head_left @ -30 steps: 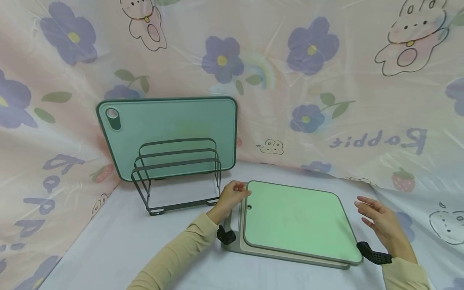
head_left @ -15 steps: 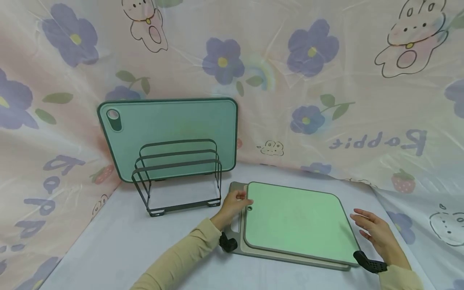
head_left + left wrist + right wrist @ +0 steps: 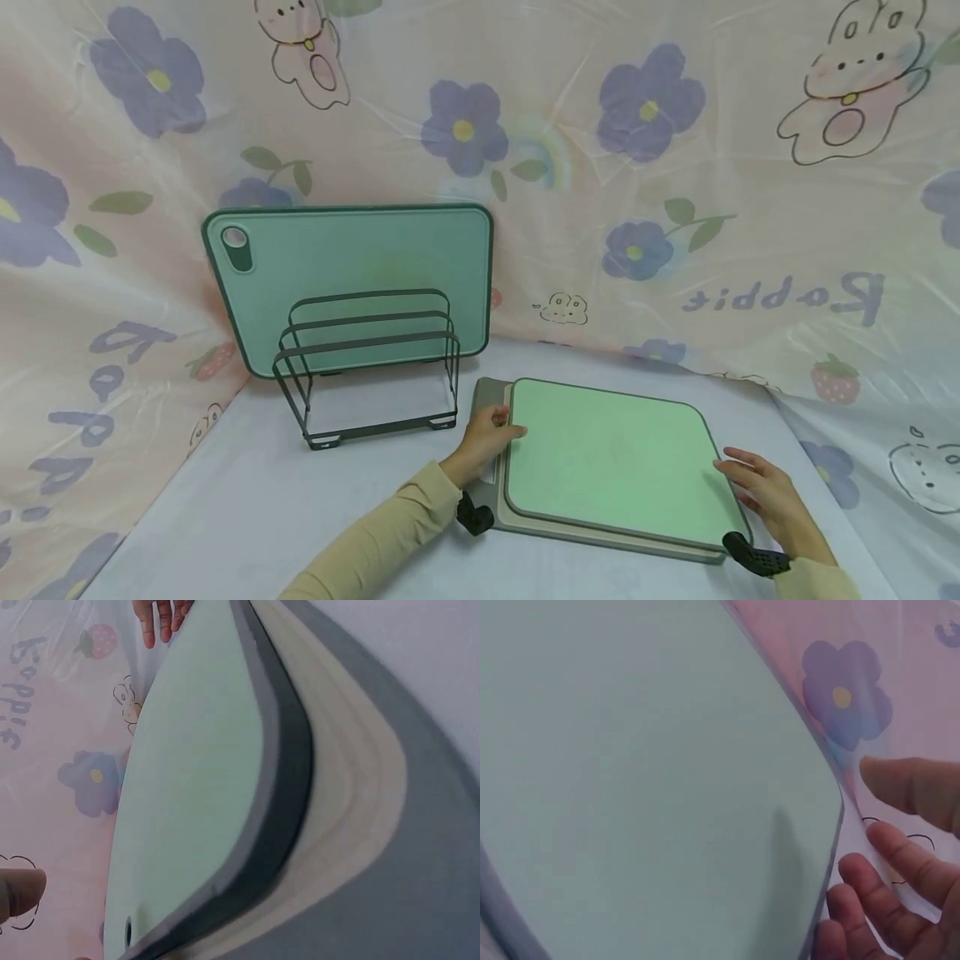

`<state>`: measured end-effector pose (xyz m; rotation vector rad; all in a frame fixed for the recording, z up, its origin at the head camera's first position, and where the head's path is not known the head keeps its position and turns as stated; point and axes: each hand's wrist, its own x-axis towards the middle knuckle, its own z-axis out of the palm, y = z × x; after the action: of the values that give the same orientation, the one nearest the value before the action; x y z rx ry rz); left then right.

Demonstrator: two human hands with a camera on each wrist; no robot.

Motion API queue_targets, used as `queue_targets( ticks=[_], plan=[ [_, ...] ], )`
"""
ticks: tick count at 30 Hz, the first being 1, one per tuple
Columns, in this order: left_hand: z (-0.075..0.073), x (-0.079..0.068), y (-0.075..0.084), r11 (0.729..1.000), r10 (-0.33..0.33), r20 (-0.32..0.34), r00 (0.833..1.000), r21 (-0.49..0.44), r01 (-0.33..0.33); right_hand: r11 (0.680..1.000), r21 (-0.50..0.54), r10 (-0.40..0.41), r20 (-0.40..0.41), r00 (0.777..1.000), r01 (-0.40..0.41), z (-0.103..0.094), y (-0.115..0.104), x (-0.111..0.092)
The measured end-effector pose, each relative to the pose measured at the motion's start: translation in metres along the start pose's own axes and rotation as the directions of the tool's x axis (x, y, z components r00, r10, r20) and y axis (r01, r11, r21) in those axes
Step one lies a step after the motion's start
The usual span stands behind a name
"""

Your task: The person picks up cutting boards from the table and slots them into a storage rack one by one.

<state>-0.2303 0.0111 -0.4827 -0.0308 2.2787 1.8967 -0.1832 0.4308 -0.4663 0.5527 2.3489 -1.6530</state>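
A light green cutting board [image 3: 615, 458] with a grey rim lies on top of a flat stack, over a beige board and a grey board [image 3: 491, 396]. At its left edge is my left hand [image 3: 482, 442], thumb tip over the edge and fingers loosely bent beside it. In the left wrist view the thumb [image 3: 21, 891] shows apart from the green surface. My right hand [image 3: 771, 493] is at the board's right edge with relaxed, slightly bent fingers. The right wrist view has those fingers [image 3: 885, 900] right along the rim, the thumb raised.
Left of the stack stands a dark metal rack [image 3: 367, 342] with several upright hoops. A teal cutting board [image 3: 375, 250] with a handle hole stands upright at the rack's back. White cloth [image 3: 225, 500] covers the table, and a patterned curtain [image 3: 555, 83] hangs behind.
My left hand has slid nearer to me along the green board's left edge. My right hand has moved left and nearer to me, up to the right edge. The boards look unmoved.
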Motion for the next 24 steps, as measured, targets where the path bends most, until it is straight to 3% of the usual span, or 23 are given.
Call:
queue_targets(
  ticks=[15,24],
  plan=[
    [0.0051,0.0,0.0021,1.0,-0.015,-0.006,1.0,-0.006,0.015,0.998,-0.04,0.052,-0.06,0.997,-0.054,0.0024,0.0082,0.0042],
    [0.0048,0.001,0.0075,0.994,-0.078,0.031,0.997,-0.08,0.08,0.998,-0.001,0.067,-0.09,0.994,-0.067,0.0062,0.0057,0.0016]
  ],
)
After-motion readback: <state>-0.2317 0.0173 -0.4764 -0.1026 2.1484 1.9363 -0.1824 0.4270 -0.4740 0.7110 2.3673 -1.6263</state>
